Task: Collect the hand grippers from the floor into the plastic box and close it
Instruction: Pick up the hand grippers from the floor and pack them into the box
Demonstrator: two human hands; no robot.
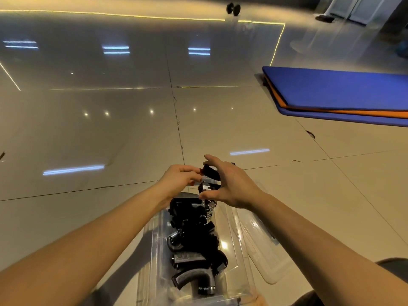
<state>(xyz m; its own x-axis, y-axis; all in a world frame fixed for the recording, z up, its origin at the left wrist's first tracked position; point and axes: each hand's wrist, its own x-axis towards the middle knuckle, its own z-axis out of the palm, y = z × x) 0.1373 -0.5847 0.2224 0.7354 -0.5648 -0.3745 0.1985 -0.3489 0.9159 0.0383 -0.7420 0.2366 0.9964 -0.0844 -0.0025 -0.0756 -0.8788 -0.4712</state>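
Left hand (178, 177) is pinching one end of a hand gripper (210, 176), fingertips together on it. Right hand (234, 188) is bracketing it from the other side, fingers spread apart, thumb under, index over; can't tell whether it's bearing load. The piece is hanging just above the far end of the plastic box (154, 237), which is sitting on the floor (110, 129) and carrying a pile of grippers (194, 239). Its long axis is looking roughly upright; the box is running lengthwise toward the person. So the drop is lying straight down and slightly nearer, and it's probably needing to go flat along the box. Lid (260, 246) is lying just right of the box, nearer the right hand.
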